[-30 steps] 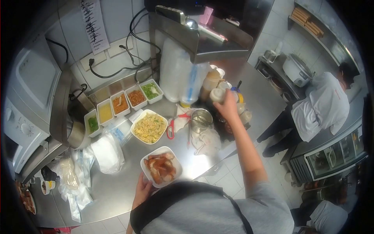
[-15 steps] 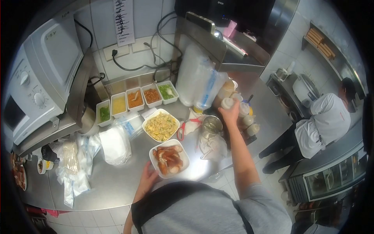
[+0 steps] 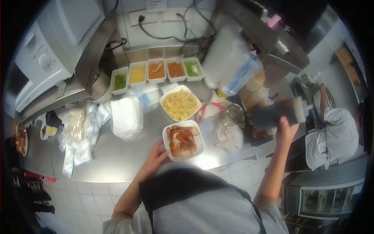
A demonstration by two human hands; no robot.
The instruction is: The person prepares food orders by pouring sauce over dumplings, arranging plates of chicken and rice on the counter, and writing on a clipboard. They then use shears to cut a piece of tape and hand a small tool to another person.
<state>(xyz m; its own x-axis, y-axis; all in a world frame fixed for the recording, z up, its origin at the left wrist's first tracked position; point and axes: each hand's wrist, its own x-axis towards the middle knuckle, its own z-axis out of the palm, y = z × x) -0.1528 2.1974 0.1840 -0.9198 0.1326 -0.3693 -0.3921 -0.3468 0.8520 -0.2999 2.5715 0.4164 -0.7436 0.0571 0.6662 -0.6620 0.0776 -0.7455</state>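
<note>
My left hand (image 3: 157, 155) touches the left rim of a white square bowl (image 3: 201, 145) holding browned, glazed meat (image 3: 182, 141). Its fingers are close together beside the bowl's wall. On the right, my right hand (image 3: 287, 130) is closed round a dark squeeze bottle (image 3: 274, 114) with a pale cap, tilted nearly sideways and blurred. Just behind the meat bowl stands a second white bowl with fried rice (image 3: 180, 103). Red-handled scissors (image 3: 200, 113) and a metal container (image 3: 233, 115) lie between the bowls and the bottle.
White trays with greens (image 3: 120, 82), yellow sauce (image 3: 137, 73) and other toppings line the back. Plastic bags (image 3: 126, 117) lie on the left of the steel counter (image 3: 113, 163). More bottles (image 3: 260, 96) stand behind the dark one. A co-worker (image 3: 335, 134) stands at right.
My right hand has gone from a pale-capped bottle in the group to holding the dark bottle lifted and tilted. The camera view has shifted. My left hand stays at the meat bowl.
</note>
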